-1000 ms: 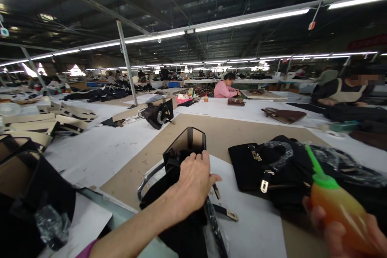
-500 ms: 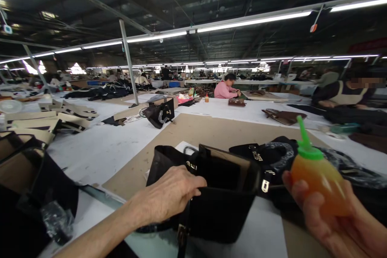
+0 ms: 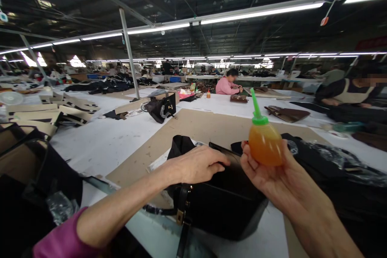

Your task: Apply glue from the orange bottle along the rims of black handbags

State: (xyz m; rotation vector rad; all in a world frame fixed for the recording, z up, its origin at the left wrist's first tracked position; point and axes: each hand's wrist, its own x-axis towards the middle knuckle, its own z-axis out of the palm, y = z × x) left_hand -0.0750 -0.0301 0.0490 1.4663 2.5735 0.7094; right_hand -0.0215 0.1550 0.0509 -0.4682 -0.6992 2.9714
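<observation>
A black handbag [image 3: 220,209] with a beige lining stands on the table before me, its top gaping and a strap with gold hardware hanging down its front. Over the opening reaches my left hand [image 3: 199,165], fingers stretched to the right and slightly bent, with a gap between finger and thumb; nothing shows in it. To the right of the bag's mouth, my right hand [image 3: 272,177] grips a squeeze bottle [image 3: 265,145] of orange liquid. Its green nozzle points up. The bag's far right rim is partly hidden behind this hand.
More black handbags [image 3: 320,169] with plastic-wrapped handles lie at right; another open bag [image 3: 54,169] stands at left. Farther off are a black bag [image 3: 161,107], beige pieces [image 3: 33,111] and a brown piece [image 3: 287,113]. A person in pink [image 3: 226,85] sits across the table.
My right hand has brought the squeeze bottle leftward and up, close to the handbag. My left hand has shifted right over the opening, its fingers straighter. The handbag has tilted and turned somewhat.
</observation>
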